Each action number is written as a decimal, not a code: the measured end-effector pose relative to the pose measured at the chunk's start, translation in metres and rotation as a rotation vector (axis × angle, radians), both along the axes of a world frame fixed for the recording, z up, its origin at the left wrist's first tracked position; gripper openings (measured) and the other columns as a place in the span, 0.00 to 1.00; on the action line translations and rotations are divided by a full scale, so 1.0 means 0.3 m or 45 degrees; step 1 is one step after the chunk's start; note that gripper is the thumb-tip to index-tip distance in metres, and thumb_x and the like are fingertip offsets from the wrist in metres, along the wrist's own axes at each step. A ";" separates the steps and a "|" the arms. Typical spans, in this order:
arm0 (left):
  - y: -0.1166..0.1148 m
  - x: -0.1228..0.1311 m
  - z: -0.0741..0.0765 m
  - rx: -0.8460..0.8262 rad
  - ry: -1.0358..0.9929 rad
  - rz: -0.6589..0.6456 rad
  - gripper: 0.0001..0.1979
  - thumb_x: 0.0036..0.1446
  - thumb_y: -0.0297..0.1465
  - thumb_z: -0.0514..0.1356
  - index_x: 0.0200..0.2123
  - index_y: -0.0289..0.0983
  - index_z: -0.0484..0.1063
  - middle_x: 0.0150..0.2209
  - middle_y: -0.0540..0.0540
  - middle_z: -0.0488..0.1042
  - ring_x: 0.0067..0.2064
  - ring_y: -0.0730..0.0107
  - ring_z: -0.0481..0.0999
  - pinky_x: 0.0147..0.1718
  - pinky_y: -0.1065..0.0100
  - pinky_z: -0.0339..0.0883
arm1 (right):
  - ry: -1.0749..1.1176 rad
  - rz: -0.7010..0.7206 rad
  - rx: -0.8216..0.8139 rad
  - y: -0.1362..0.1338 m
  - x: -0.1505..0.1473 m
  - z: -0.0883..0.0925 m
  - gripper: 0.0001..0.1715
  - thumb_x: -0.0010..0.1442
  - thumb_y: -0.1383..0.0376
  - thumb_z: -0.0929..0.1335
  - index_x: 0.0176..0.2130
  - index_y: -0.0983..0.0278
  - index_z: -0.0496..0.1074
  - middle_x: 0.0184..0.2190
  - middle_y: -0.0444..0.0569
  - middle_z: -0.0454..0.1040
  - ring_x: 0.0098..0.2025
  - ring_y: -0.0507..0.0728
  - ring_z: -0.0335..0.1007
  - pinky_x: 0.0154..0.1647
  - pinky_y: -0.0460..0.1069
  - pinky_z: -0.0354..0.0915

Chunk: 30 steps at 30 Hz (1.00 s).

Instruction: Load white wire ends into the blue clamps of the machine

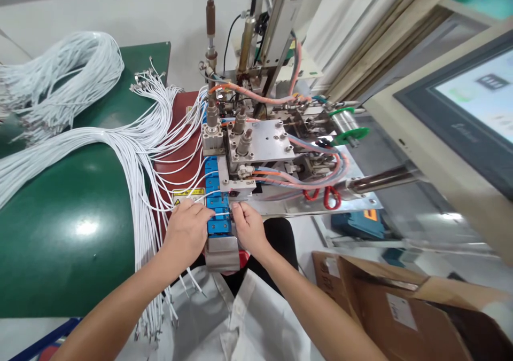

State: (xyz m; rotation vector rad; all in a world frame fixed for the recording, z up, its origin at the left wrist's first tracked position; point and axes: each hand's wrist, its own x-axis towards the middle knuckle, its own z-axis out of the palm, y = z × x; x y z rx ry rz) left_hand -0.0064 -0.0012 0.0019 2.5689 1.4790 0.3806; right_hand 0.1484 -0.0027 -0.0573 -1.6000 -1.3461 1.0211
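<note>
My left hand (187, 232) and my right hand (247, 226) sit on either side of a row of blue clamp fixtures (217, 206) at the front of a metal machine (256, 142). Together they hold one thin white cable (219, 213) stretched across a blue fixture, each hand pinching an end. Both hands have fingers closed. More white cables (132, 136) with metal ends drape over the green surface (60, 233) at my left and reach toward the fixtures.
A coiled bundle of white cables (72, 67) lies at the back left. A touchscreen panel (473, 110) stands at the right. An open cardboard box (401, 307) sits at the lower right. Orange and blue hoses (304, 177) loop around the machine.
</note>
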 end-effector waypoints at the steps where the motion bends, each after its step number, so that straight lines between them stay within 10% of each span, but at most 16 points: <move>1: 0.000 0.001 0.004 0.005 0.016 0.000 0.12 0.55 0.21 0.51 0.35 0.36 0.72 0.30 0.45 0.74 0.34 0.63 0.67 0.35 0.60 0.63 | 0.019 -0.005 0.006 0.000 -0.001 0.000 0.21 0.58 0.56 0.56 0.18 0.61 0.49 0.15 0.38 0.50 0.20 0.49 0.48 0.22 0.45 0.49; 30: 0.016 0.003 -0.019 -0.111 0.223 -0.175 0.29 0.49 0.17 0.49 0.50 0.49 0.65 0.34 0.46 0.62 0.35 0.65 0.63 0.34 0.64 0.59 | -0.115 -0.038 0.040 0.001 0.006 0.017 0.22 0.59 0.55 0.56 0.18 0.61 0.51 0.15 0.39 0.52 0.19 0.49 0.50 0.21 0.45 0.50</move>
